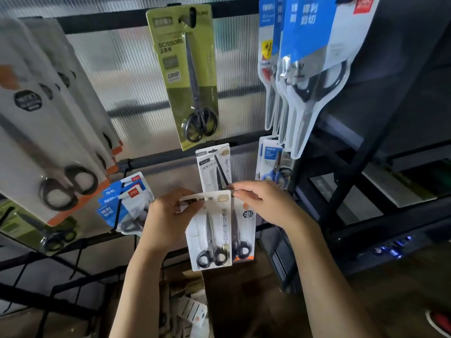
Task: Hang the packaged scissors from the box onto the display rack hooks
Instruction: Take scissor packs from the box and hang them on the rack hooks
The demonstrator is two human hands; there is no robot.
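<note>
My left hand (pixel 168 220) grips the top left of a white scissors package (pixel 211 230) with black-handled scissors inside. Behind it is a second white package with an orange bottom edge (pixel 245 237). My right hand (pixel 263 203) pinches the top right of these packages. Just above them another white scissors package (pixel 214 167) hangs on the rack. An olive-green scissors pack (pixel 188 76) hangs higher up from the black rack bar (pixel 109 20). The cardboard box (pixel 195 311) lies below, holding several more packages.
Large white packs with orange trim (pixel 53 132) hang at left, blue-and-white packs (pixel 310 69) at upper right, small blue packs (pixel 127 201) at lower left and a blue-handled pair (pixel 273 167) at right. A black shelf frame (pixel 366 167) stands at right.
</note>
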